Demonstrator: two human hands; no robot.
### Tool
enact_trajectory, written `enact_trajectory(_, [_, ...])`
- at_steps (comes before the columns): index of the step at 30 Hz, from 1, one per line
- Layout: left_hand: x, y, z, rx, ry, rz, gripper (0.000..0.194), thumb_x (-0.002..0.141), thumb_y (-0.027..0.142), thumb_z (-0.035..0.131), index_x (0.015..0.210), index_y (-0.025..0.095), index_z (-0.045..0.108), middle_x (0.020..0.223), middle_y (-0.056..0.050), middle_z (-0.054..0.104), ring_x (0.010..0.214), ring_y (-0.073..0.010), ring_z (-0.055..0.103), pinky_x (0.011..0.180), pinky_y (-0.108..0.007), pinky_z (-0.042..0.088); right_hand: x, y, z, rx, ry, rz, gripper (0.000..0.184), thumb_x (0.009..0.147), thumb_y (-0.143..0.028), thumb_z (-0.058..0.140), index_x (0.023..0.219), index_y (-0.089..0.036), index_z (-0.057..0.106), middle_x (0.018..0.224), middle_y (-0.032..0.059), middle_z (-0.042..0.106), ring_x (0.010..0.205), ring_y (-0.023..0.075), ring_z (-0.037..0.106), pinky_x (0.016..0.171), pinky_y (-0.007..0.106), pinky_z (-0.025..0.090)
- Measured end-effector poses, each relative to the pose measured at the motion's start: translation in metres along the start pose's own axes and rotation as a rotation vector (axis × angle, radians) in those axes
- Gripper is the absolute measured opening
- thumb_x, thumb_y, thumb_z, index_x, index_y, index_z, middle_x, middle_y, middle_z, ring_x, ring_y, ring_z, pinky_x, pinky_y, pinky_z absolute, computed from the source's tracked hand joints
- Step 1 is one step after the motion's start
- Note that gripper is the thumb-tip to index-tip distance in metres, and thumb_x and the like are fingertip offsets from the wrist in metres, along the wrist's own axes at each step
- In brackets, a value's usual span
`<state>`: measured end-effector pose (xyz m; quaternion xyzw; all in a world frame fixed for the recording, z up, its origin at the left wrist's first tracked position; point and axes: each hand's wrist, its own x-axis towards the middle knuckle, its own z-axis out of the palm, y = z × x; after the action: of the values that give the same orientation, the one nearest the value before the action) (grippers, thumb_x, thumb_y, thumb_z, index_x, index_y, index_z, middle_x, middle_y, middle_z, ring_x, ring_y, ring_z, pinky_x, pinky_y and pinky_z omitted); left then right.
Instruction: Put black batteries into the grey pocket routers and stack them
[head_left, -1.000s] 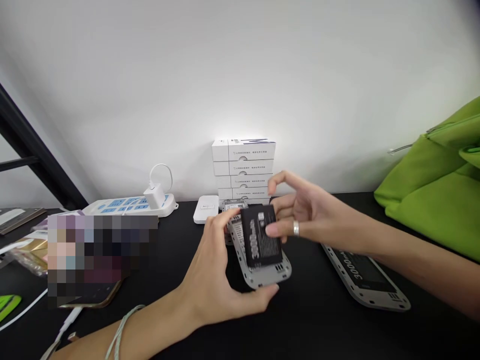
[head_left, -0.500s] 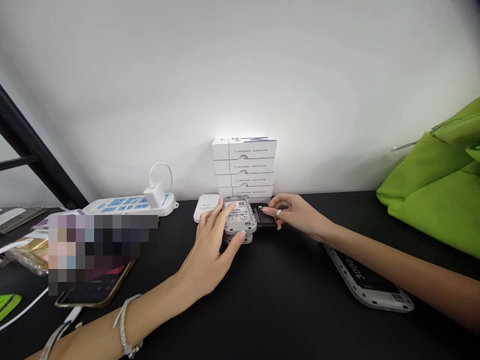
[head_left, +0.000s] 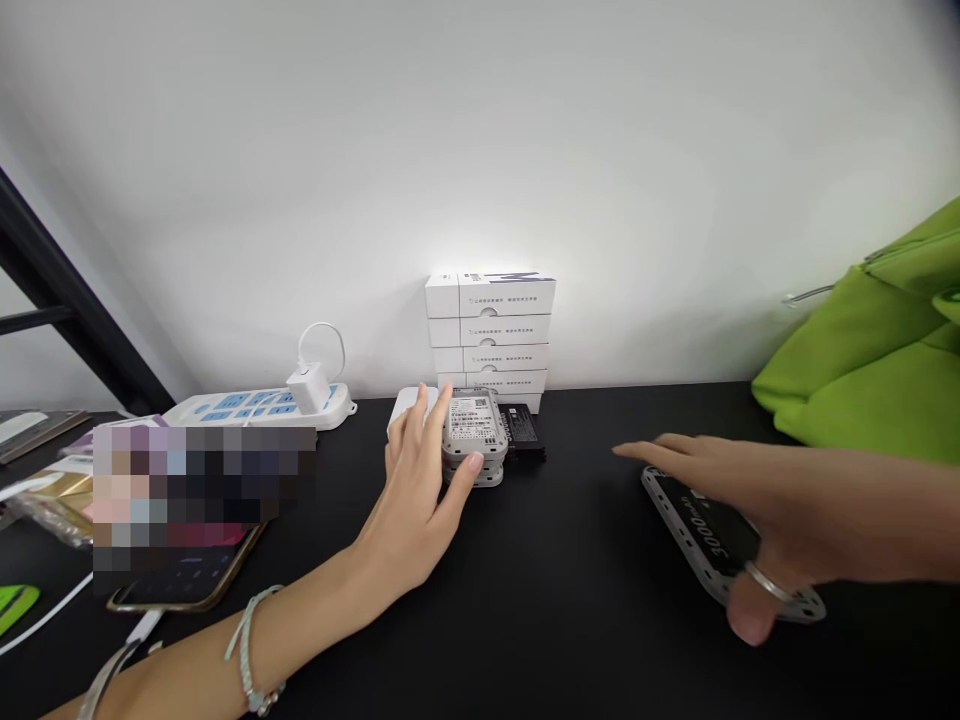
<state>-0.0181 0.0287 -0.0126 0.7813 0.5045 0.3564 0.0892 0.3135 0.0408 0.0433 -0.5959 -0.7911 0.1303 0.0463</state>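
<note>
My left hand (head_left: 420, 480) grips a stack of small white-grey device casings (head_left: 474, 425), fingers along its left side and thumb at the front edge. The top casing lies with its open back up, showing a printed label. A black battery (head_left: 523, 432) sits on the table against the right side of the stack. My right hand (head_left: 780, 505) is spread over another casing (head_left: 694, 545), which has a battery marked 3000mAh in it. The thumb points down by the casing's near edge; whether it touches is unclear. A ring sits on that thumb.
White boxes (head_left: 491, 330) are piled against the wall. A white device (head_left: 409, 402) lies partly behind my left fingers. Leftward are a power strip (head_left: 225, 405) with a charger (head_left: 307, 388) and a phone (head_left: 187, 580) on a cable. A green bag (head_left: 877, 350) stands at right.
My right hand has let go of the black battery and moved right and nearer, over the other casing. The battery stays beside the stack. My left hand has hardly moved.
</note>
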Motion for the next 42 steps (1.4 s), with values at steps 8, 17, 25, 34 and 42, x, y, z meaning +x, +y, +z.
enact_trajectory(8, [-0.02, 0.033, -0.008, -0.158, -0.23, 0.379, 0.057, 0.082, 0.04, 0.07, 0.129, 0.027, 0.042, 0.12, -0.007, 0.056, 0.107, -0.0268, 0.058, 0.095, -0.044, 0.05, -0.004, -0.051, 0.03, 0.058, -0.133, -0.209, 0.086, 0.047, -0.064, 0.083, 0.118, -0.021, 0.057, 0.118, 0.011, 0.061, 0.113, 0.041, 0.056, 0.093, 0.052, 0.048])
enact_trajectory(17, [-0.025, 0.032, -0.002, -0.24, -0.371, 0.128, 0.107, 0.064, 0.051, 0.081, 0.147, 0.033, 0.015, 0.135, -0.012, 0.045, 0.116, -0.0348, 0.055, 0.093, -0.054, 0.051, 0.004, -0.107, 0.046, 0.39, -0.064, -0.307, 0.041, 0.078, -0.059, 0.067, 0.092, -0.023, 0.052, 0.1, 0.0035, 0.053, 0.091, 0.0234, 0.052, 0.079, 0.037, 0.046])
enact_trajectory(25, [-0.023, 0.037, -0.004, -0.264, -0.147, 0.266, 0.105, 0.054, 0.035, 0.087, 0.136, 0.034, 0.02, 0.127, -0.007, 0.046, 0.104, -0.0278, 0.057, 0.088, -0.045, 0.053, -0.004, -0.11, 0.025, 0.656, 0.007, -0.444, 0.048, 0.067, -0.037, 0.082, 0.079, -0.025, 0.038, 0.1, -0.0004, 0.053, 0.093, 0.02, 0.052, 0.078, 0.032, 0.048])
enact_trajectory(34, [-0.007, 0.02, -0.005, -0.162, 0.169, 0.17, 0.099, 0.061, 0.042, 0.084, 0.14, 0.027, 0.026, 0.131, -0.012, 0.045, 0.117, -0.0318, 0.049, 0.098, -0.049, 0.044, 0.017, -0.09, -0.001, 1.188, 0.118, -0.327, 0.046, 0.078, -0.029, 0.075, 0.103, -0.029, 0.036, 0.078, -0.0068, 0.064, 0.066, 0.0128, 0.059, 0.063, 0.028, 0.046])
enact_trajectory(42, [0.005, 0.003, -0.006, -0.078, 0.11, -0.006, 0.076, 0.088, 0.047, 0.061, 0.15, 0.029, 0.02, 0.143, -0.012, 0.04, 0.132, -0.0313, 0.039, 0.108, -0.055, 0.034, 0.062, -0.058, 0.019, 1.024, -0.044, -0.032, 0.048, 0.076, -0.034, 0.077, 0.107, -0.019, 0.044, 0.066, -0.0076, 0.055, 0.057, 0.0088, 0.046, 0.059, 0.027, 0.04])
